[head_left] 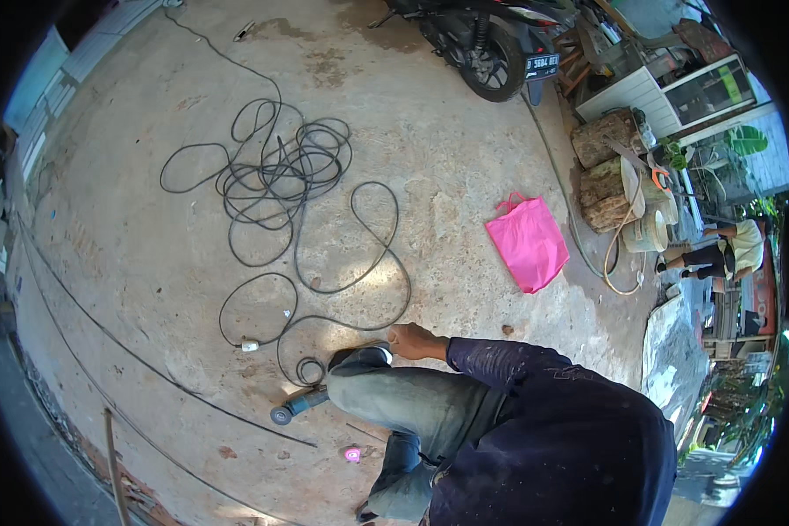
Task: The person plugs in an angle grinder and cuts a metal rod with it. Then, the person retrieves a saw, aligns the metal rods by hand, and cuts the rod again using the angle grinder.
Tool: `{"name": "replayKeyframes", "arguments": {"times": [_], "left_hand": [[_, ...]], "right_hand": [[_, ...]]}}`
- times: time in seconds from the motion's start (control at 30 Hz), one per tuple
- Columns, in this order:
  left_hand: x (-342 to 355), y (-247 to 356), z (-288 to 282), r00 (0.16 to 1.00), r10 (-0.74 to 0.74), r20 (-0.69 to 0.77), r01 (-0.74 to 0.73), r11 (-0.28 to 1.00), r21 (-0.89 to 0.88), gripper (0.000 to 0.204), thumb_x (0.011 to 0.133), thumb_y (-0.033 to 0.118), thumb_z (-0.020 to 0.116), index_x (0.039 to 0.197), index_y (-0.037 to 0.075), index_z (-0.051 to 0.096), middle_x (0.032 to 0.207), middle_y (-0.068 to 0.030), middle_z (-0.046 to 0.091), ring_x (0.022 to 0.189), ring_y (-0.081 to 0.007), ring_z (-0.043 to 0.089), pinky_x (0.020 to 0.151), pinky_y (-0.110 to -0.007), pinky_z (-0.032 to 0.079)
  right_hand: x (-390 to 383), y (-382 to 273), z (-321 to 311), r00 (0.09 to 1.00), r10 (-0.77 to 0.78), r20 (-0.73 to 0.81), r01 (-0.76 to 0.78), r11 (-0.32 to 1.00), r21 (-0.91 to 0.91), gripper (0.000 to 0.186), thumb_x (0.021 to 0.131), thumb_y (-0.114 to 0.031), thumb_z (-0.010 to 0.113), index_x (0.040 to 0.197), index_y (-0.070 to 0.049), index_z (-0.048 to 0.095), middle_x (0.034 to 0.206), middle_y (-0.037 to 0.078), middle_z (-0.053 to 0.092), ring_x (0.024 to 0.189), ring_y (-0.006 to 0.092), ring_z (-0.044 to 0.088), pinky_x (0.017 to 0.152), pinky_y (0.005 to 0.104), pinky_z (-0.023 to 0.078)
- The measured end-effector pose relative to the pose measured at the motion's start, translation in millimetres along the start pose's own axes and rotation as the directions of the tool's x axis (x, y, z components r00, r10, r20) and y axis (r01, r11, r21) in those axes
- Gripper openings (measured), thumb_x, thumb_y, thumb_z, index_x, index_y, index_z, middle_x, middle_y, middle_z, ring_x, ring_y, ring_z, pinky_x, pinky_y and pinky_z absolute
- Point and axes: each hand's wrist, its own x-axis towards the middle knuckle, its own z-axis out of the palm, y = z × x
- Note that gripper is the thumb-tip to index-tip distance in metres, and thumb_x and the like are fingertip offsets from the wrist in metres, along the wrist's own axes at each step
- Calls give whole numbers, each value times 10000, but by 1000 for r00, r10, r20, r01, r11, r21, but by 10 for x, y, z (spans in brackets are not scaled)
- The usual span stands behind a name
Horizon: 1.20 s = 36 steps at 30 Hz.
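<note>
My right hand [419, 341] reaches out from a dark, paint-speckled sleeve above my bent leg in faded jeans. Its fingers are curled closed beside my shoe [375, 351], and whatever they may hold is too small to make out. A dark cord [409, 285] runs along the ground right by the fingertips; I cannot tell whether they touch. Partly hidden by my leg, an angle grinder [302, 404] with a blue-green body and round head lies on the concrete. A small pink object [352, 455] rests near it. My left hand is out of sight.
Tangled cable [285, 167] spreads across the concrete, with a white connector [250, 345] at one loop. A pink bag [529, 243] lies to the right. Further out are a motorcycle [491, 61], cut logs [607, 140], a hose [559, 175] and another person [743, 245]. Long rods [149, 359] lie left.
</note>
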Motion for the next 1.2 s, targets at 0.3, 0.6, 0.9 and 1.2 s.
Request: {"name": "replayKeyframes", "arguments": {"times": [0.3, 0.6, 0.9, 1.2], "left_hand": [[-460, 4176, 148, 779, 579, 242, -612, 785, 92, 184, 888, 62, 576, 1019, -12, 683, 718, -91, 677, 613, -172, 677, 549, -280, 558], [-549, 4766, 79, 929, 351, -119, -327, 927, 185, 157, 896, 83, 579, 996, 28, 686, 654, -67, 581, 495, -179, 556, 409, -325, 438], [-1219, 2897, 2245, 917, 169, 362, -233, 962, 140, 346, 935, 219, 709, 1249, 71, 715, 843, -91, 719, 567, -235, 617, 511, -348, 519], [-2314, 3267, 5824, 823, 355, 444, -565, 425, 707, 378, 929, 253, 736, 1266, 83, 700, 855, -90, 731, 628, -243, 659, 547, -351, 538]], "right_hand": [[-2747, 1594, -847, 929, 307, -208, -287, 950, 120, 415, 844, -308, 681, 1055, 48, 718, 942, 274, 751, 880, 424, 752, 806, 502, 602], [-4772, 2251, -915, 811, 584, -41, -437, 650, 622, 296, 846, -281, 763, 1004, -31, 749, 748, 124, 739, 640, 204, 715, 576, 347, 569], [-5425, 3945, -1910, 650, 688, -322, -237, 586, 775, 264, 816, -272, 815, 955, -65, 727, 717, 94, 727, 620, 182, 709, 548, 329, 548], [-5630, 7160, -5246, 495, 733, -466, 93, 489, 867, 437, 883, -169, 775, 1250, 7, 616, 909, 116, 713, 713, 178, 684, 551, 324, 533]]}}
